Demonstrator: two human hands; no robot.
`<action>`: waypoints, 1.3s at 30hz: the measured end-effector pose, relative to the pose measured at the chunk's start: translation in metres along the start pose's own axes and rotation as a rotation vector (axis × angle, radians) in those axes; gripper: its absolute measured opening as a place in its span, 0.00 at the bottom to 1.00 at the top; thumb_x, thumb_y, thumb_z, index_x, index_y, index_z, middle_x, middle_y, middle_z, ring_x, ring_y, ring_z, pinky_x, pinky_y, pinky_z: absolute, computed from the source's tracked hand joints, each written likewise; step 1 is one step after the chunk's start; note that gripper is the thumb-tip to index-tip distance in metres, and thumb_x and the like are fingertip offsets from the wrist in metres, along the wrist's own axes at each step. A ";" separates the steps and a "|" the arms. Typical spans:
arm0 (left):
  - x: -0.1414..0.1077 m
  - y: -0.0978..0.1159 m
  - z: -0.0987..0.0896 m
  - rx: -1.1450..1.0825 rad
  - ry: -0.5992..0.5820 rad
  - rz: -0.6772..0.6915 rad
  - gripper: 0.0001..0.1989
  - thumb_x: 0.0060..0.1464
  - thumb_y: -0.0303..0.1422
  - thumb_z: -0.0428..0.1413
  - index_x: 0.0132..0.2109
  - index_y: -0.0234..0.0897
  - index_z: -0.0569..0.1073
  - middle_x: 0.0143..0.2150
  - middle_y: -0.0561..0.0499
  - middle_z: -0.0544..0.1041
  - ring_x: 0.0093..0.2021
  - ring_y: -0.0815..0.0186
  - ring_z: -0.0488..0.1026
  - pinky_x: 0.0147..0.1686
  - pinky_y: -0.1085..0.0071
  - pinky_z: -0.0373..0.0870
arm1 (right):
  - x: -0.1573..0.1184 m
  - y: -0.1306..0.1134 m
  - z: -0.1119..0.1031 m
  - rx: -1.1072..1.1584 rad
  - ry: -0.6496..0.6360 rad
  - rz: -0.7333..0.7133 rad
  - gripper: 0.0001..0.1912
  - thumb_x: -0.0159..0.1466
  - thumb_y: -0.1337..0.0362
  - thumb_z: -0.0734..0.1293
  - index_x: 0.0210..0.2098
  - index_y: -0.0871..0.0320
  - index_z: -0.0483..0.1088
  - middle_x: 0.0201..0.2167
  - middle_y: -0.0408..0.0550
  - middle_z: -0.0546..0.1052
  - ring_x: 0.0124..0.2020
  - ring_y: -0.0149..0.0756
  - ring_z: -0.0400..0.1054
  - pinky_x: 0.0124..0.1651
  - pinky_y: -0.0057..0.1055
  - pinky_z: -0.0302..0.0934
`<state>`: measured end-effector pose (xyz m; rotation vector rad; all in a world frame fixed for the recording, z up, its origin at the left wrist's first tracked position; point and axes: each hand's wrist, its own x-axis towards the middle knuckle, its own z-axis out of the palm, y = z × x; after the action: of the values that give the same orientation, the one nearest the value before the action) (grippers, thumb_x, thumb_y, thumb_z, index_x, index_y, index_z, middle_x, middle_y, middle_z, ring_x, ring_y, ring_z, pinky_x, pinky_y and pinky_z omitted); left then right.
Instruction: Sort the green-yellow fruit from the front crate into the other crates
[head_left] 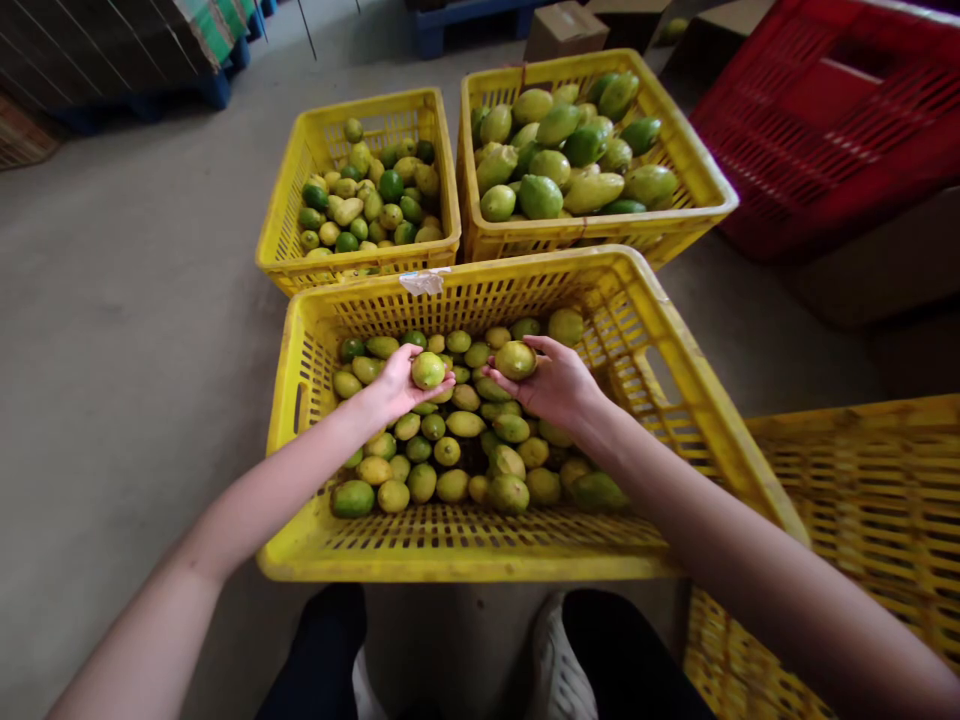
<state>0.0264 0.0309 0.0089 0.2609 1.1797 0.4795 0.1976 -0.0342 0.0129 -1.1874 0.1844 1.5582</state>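
My left hand [401, 385] holds a small yellow-green fruit [428, 370] above the near yellow crate [480, 550]. My right hand [555, 385] holds another yellow-green fruit [515, 360] close beside it, palm up. Both hands hover over a layer of several similar fruits [465, 450] lying in the bottom of this crate. The two held fruits are a short gap apart.
Two more yellow crates stand behind: the left crate [300, 190] with small green and yellow fruits, the right crate [697, 170] with larger green ones. Another yellow crate [862, 500] sits at my right, a red crate [825, 110] at far right. Grey concrete floor lies left.
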 end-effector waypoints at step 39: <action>0.004 -0.010 0.000 0.117 -0.102 -0.022 0.09 0.59 0.27 0.42 0.37 0.33 0.66 0.28 0.46 0.73 0.31 0.63 0.75 0.31 0.65 0.77 | 0.006 0.008 -0.004 -0.201 -0.068 0.015 0.01 0.59 0.68 0.62 0.30 0.56 0.65 0.22 0.46 0.72 0.25 0.35 0.69 0.25 0.30 0.70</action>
<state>0.0298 0.0238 0.0015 0.3682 1.1118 0.3739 0.1939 -0.0356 0.0029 -1.2880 -0.0084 1.6570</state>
